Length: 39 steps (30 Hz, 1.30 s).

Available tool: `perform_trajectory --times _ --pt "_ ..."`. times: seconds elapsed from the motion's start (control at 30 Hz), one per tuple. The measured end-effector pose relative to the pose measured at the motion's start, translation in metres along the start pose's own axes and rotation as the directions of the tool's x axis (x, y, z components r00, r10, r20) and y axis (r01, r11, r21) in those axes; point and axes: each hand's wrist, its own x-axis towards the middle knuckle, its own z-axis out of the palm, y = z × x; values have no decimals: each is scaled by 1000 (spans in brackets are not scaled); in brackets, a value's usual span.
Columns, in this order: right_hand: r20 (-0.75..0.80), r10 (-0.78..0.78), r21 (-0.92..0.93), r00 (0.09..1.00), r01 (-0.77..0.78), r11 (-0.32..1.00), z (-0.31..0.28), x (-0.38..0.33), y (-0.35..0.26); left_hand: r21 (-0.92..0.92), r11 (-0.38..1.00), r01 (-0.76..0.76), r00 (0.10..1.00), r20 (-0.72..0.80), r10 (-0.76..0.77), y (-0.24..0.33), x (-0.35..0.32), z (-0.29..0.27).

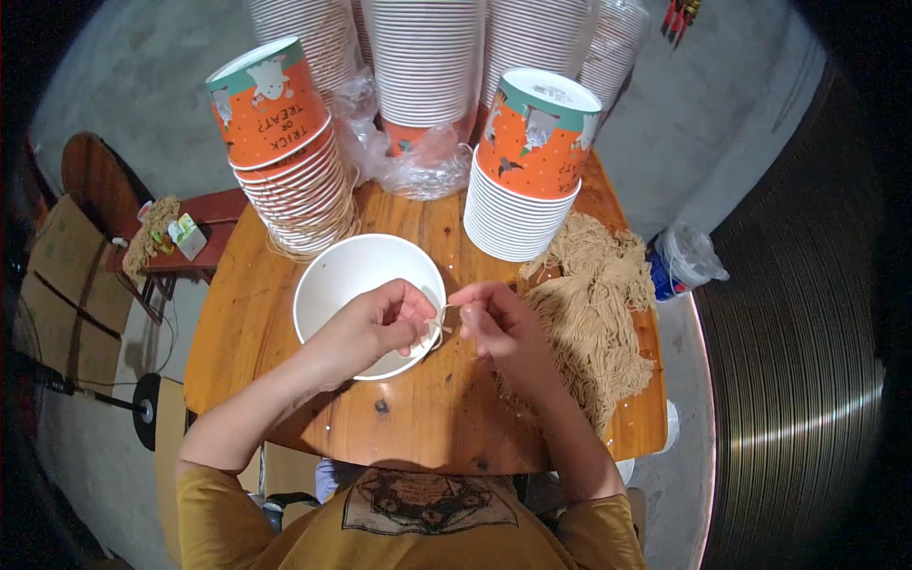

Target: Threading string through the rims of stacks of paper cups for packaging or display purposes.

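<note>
Left hand [380, 323] steadied the white paper bucket [353, 275] at its rim, fingers pinched on a thin string [443, 310] — evidently for threading. Right hand [499, 323] pinched the string's other end just beside the rim. Heap of tan strings [594, 304] within reach — wooden table [427, 418].

I see a mustard-yellow short-sleeved T-shirt with a dark printed graphic across the chest, its sleeves ending above the elbows. Both forearms are bare, and I spot no watch, ring or glove on the left hand [380, 323] or right hand [499, 323].
</note>
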Motion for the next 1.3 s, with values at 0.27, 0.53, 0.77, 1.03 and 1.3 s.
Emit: perform_trajectory --times 0.27,0.53,0.77,1.03,1.3 --pt "356 -160 -192 921 239 952 9 6 -32 -53 996 70 996 54 -67 -6 6 -2" --pt "300 -16 32 954 7 999 1 30 -26 -78 993 88 981 180 -73 1 4 1" --pt "43 -214 -393 976 214 894 -8 -6 3 -144 987 70 993 105 -55 -6 12 -1" --pt "-17 -317 -670 948 225 708 22 -24 8 -154 981 120 989 102 -105 -1 18 2" --pt "-14 -463 -684 886 330 650 31 -21 11 -141 969 204 978 71 -196 7 21 10"
